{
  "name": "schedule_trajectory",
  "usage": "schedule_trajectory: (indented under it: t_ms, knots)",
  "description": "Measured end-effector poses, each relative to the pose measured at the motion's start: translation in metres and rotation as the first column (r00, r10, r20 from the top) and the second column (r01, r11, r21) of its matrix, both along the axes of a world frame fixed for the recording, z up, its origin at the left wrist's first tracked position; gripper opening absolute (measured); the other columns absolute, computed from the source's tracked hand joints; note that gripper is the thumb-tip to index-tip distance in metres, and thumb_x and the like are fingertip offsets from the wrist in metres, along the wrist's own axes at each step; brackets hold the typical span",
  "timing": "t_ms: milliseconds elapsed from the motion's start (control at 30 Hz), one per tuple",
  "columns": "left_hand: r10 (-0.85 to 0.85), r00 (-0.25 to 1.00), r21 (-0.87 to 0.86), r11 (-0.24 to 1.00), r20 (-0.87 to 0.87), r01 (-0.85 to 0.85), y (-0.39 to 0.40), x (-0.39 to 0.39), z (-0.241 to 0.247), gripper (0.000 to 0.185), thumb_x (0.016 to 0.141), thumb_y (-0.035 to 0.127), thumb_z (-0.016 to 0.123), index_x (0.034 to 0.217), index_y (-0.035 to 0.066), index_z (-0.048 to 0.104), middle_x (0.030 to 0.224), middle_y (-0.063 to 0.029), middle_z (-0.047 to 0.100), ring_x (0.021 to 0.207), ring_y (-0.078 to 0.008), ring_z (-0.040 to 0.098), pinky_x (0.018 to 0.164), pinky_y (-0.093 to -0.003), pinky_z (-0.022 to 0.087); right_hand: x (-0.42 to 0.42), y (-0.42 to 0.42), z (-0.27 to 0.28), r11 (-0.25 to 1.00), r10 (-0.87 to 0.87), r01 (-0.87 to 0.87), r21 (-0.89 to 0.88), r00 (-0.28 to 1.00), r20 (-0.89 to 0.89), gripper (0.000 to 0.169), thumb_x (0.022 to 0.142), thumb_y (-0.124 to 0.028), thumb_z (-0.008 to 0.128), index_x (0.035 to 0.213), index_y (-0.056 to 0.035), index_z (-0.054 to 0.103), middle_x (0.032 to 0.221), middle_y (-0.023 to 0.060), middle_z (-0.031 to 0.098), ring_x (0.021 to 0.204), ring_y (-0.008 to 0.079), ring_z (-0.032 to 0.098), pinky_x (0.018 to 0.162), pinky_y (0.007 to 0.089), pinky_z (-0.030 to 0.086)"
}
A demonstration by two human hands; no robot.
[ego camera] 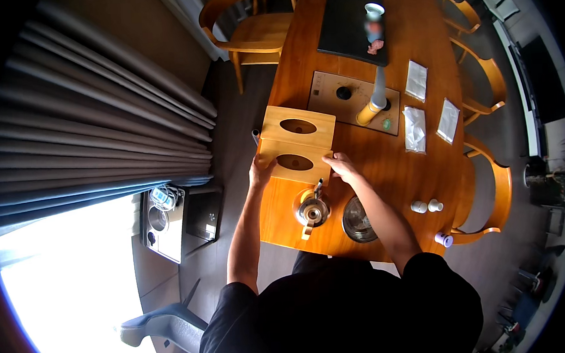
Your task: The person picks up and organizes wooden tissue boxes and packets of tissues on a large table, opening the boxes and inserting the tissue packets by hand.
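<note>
My left hand point(261, 172) and my right hand point(340, 166) grip opposite ends of a light wooden tissue box point(289, 174) with an oval opening in its top. Directly behind it, edge against edge, is a second wooden tissue box point(271, 123) of the same kind. Both sit at the left side of the wooden table point(383, 171). Just in front of the held box stands a metal-lidded kettle point(313, 212), its handle towards me. A round glass-like lid or bowl point(356, 220) lies partly under my right forearm.
Beyond the boxes, a tan tray point(323, 85) carries a yellow-based cylinder point(370, 113). Three white plastic-wrapped packs point(415, 130) lie to the right. Small white cups point(419, 206) and a white canister point(443, 239) stand near the right edge. Wooden chairs point(496, 179) flank the table; curtains point(117, 137) hang left.
</note>
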State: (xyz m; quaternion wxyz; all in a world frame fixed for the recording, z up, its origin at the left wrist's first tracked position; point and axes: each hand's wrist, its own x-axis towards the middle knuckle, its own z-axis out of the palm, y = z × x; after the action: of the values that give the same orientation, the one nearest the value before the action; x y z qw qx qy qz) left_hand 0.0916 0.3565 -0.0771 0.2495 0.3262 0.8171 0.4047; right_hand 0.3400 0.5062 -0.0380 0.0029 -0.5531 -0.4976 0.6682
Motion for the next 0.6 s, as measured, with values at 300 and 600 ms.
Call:
schedule_trajectory:
  t_ms: [300, 600]
  knots:
    - [-0.062, 0.961, 0.185, 0.983, 0.27, 0.011, -0.011, -0.028, -0.03, 0.046, 0.075, 0.025, 0.074, 0.111, 0.003, 0.056, 0.094, -0.0047, 0.064, 0.084, -0.0107, 0.06, 0.073, -0.0242, 0.048, -0.011, -0.012, 0.006, 0.999, -0.022, 0.024, 0.045, 0.999, -0.037, 0.03, 0.078, -0.03, 0.067, 0.1, -0.0106, 0.06, 0.096, 0.0026, 0.062, 0.087, 0.017, 0.056, 0.065, 0.0344, 0.045]
    - [-0.048, 0.943, 0.186, 0.982, 0.329, -0.015, -0.006, -0.014, 0.002, 0.034, 0.078, 0.015, 0.071, 0.106, 0.001, 0.059, 0.097, -0.0039, 0.063, 0.082, -0.0115, 0.059, 0.073, -0.0236, 0.046, 0.011, -0.014, -0.031, 0.955, -0.184, 0.206, 0.215, 0.976, -0.115, 0.047, 0.08, -0.031, 0.066, 0.111, 0.0024, 0.054, 0.111, 0.0127, 0.059, 0.101, 0.0225, 0.055, 0.084, 0.0325, 0.044]
